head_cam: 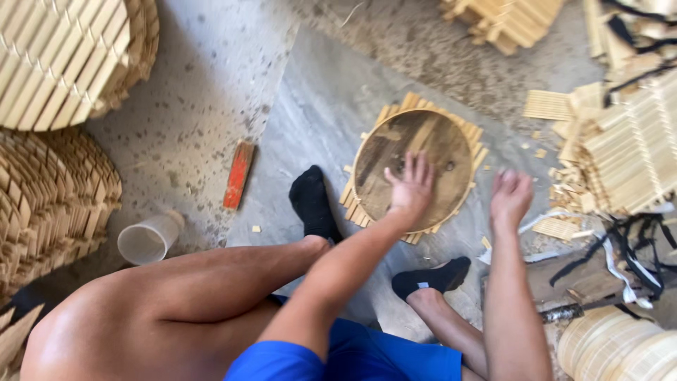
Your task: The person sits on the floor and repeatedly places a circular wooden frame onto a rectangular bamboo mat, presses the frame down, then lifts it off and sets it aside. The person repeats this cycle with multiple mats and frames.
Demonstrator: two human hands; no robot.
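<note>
Concrete floor, round wooden disc (412, 169) under left hand (411, 187).

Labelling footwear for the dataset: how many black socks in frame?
2. One black sock is on the foot left of the round wooden disc, which the left hand presses. The other black sock is lower, between the forearms. None seem hidden.
</note>
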